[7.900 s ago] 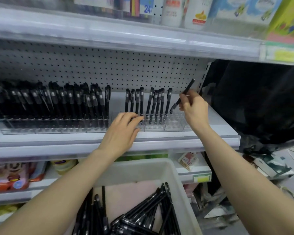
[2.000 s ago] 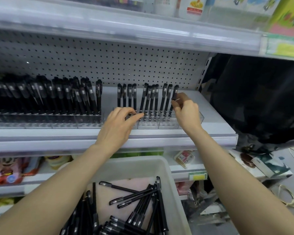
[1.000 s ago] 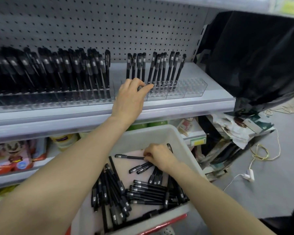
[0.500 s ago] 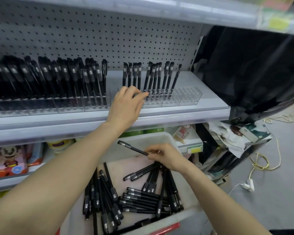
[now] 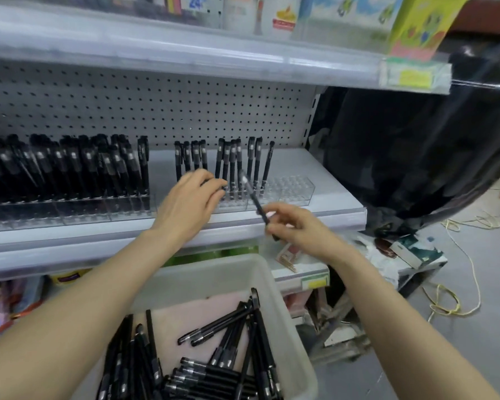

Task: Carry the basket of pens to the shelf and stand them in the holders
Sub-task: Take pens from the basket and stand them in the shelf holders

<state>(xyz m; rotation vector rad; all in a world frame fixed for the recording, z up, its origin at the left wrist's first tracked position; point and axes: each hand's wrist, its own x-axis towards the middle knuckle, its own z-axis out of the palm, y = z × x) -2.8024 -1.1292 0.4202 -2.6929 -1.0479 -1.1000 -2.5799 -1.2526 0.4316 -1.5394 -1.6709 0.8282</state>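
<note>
A white basket [image 5: 289,321] below me holds several black pens [image 5: 223,350] lying loose. On the middle shelf [image 5: 329,194] stands a clear pen holder [image 5: 293,190] with several black pens [image 5: 234,160] upright in its left part; its right end has bare holes. My left hand [image 5: 189,202] rests on the holder's front with fingers stretched out. My right hand [image 5: 296,226] pinches one black pen [image 5: 254,197], tilted with its cap up and to the left, just in front of the holder.
More clear holders [image 5: 67,209] packed with black pens fill the shelf's left side. A pegboard wall backs the shelf and an upper shelf [image 5: 243,56] overhangs. A black plastic sheet [image 5: 416,157] hangs at the right. Cables and clutter lie on the floor at the right.
My right hand has lifted a pen out of the basket and brought it up to the holder's front. My left hand has stayed on the holder.
</note>
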